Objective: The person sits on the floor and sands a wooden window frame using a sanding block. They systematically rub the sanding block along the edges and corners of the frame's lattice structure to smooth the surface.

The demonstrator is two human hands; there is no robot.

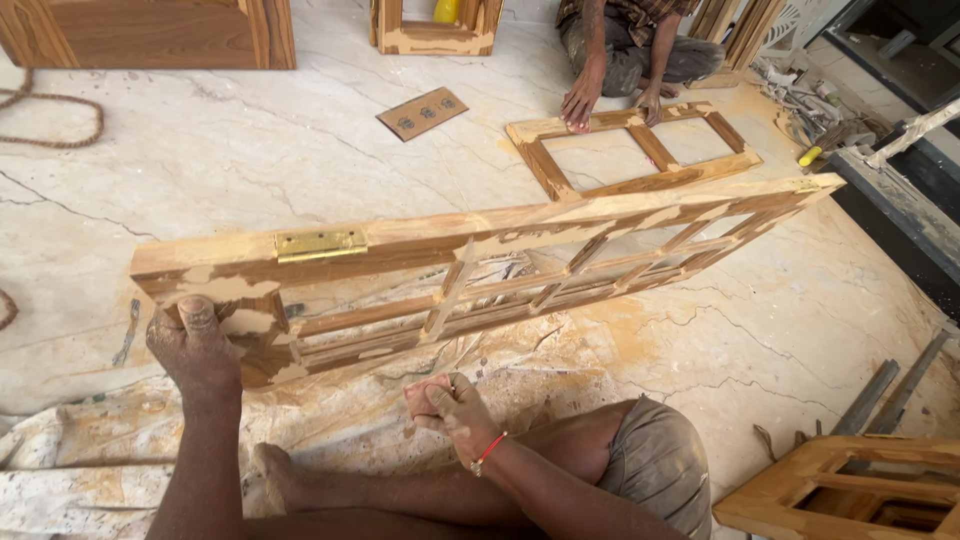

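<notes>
- Below the brass hinge (321, 243), the left hand (195, 345) clamps the window frame's (480, 275) near end; its long axis runs away rightward.
- Right hand (447, 402), fisted beside the frame's lower rail; contents unclear.

Our left hand (195, 345) hides frame corner (250, 320) behind it; we cannot see fingers on far side. Our right hand (450, 405) fist closed, contents too hidden to tell. Co-worker (625, 45) cut off at top edge, head out of view. Second frame (850, 490) cropped by bottom right corner. Rope (50, 120) runs off left edge.
</notes>
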